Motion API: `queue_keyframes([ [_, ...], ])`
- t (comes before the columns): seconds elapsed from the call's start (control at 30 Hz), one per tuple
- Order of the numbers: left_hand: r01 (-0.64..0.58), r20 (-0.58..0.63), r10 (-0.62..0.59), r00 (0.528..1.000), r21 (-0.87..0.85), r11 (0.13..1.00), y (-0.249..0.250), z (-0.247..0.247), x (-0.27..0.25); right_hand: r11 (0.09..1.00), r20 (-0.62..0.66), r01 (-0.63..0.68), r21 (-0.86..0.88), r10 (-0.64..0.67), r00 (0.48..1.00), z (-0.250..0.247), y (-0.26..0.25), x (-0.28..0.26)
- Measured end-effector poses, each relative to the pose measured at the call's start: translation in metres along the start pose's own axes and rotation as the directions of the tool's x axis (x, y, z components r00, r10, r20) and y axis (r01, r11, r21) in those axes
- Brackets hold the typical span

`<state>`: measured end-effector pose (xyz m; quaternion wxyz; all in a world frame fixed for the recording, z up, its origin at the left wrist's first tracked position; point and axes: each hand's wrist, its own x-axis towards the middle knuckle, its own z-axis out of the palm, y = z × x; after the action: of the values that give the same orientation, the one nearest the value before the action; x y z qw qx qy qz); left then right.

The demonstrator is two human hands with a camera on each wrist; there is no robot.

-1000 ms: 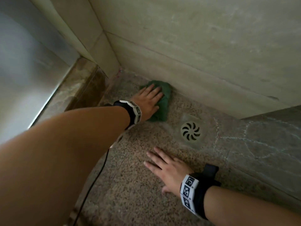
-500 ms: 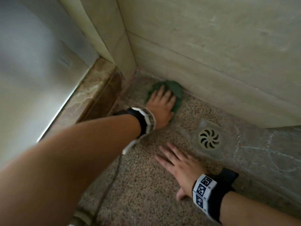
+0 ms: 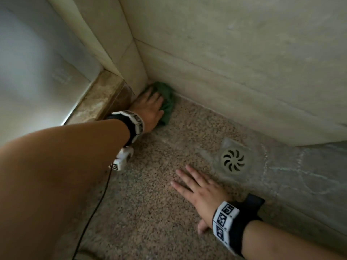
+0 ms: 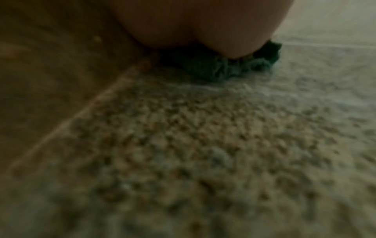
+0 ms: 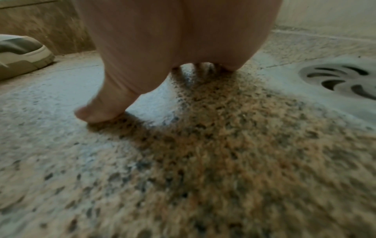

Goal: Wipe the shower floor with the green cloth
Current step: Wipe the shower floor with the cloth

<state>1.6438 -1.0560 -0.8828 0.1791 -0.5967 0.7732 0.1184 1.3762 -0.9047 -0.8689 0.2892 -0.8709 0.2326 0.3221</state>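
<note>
The green cloth (image 3: 167,102) lies bunched in the far corner of the speckled shower floor (image 3: 150,194), against the beige wall tiles. My left hand (image 3: 151,105) presses flat on top of it with straight fingers, covering most of it. In the left wrist view the cloth (image 4: 219,69) bulges out from under the palm (image 4: 193,24). My right hand (image 3: 199,188) lies flat on the bare floor to the near left of the drain, fingers spread, holding nothing. The right wrist view shows its palm (image 5: 173,32) and thumb on the floor (image 5: 203,161).
A round metal drain (image 3: 233,160) sits in the floor right of my right hand, also in the right wrist view as the drain (image 5: 341,80). A raised stone curb (image 3: 97,98) and glass panel (image 3: 37,62) bound the left side. A shoe (image 5: 22,53) stands on the left. A thin cable (image 3: 93,212) hangs from my left wrist.
My left hand has pushed the cloth leftward and farther along the wall into the corner. My right hand has stayed flat on the floor beside the drain.
</note>
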Motion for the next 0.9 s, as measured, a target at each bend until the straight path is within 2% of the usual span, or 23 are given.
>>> queue_keyframes([
  [0.07,0.074,0.044,-0.074,0.996,0.001,0.997,0.002,-0.002,-0.007,1.0,-0.009,0.007,-0.014,-0.008,1.0,0.001,0.002,0.001],
  [0.2,0.157,0.086,-0.142,0.986,-0.204,0.966,0.039,0.007,-0.025,0.999,-0.019,0.006,-0.042,-0.007,1.0,0.001,0.001,0.002],
  [0.4,-0.028,0.119,0.045,0.992,-0.14,0.99,0.092,0.019,-0.054,0.992,-0.043,-0.026,-0.121,0.021,0.999,-0.003,-0.004,-0.001],
  [0.5,-0.109,0.126,0.124,0.984,-0.116,0.987,0.133,0.021,-0.065,0.997,-0.056,-0.026,-0.071,0.022,0.998,-0.004,-0.006,-0.001],
  [0.6,-0.168,0.152,0.19,0.97,-0.145,0.975,0.152,0.02,-0.071,1.0,-0.148,0.015,-0.005,-0.015,0.989,-0.009,-0.002,-0.013],
  [0.67,-0.182,0.17,0.227,0.959,-0.247,0.952,0.158,0.018,-0.074,0.998,-0.236,0.045,0.034,-0.036,0.971,-0.014,0.004,-0.026],
  [0.73,-0.172,0.074,0.232,0.97,-0.465,0.869,0.156,0.015,-0.076,0.998,-0.4,-0.011,0.057,0.034,0.916,-0.018,0.014,-0.037],
  [0.8,-0.161,-0.125,0.105,0.987,-0.635,0.756,0.144,0.013,-0.081,0.98,-0.604,-0.117,0.16,0.191,0.774,-0.022,0.026,-0.038],
  [0.83,-0.149,-0.191,0.034,0.981,-0.626,0.766,0.136,0.015,-0.085,0.964,-0.666,-0.142,0.227,0.26,0.699,-0.025,0.031,-0.035],
  [0.87,-0.131,-0.227,-0.003,0.974,-0.571,0.81,0.126,0.019,-0.09,0.952,-0.695,-0.155,0.265,0.3,0.654,-0.029,0.033,-0.03],
  [0.9,-0.11,-0.218,-0.001,0.976,-0.497,0.861,0.117,0.024,-0.097,0.951,-0.71,-0.151,0.27,0.303,0.636,-0.033,0.033,-0.023],
])
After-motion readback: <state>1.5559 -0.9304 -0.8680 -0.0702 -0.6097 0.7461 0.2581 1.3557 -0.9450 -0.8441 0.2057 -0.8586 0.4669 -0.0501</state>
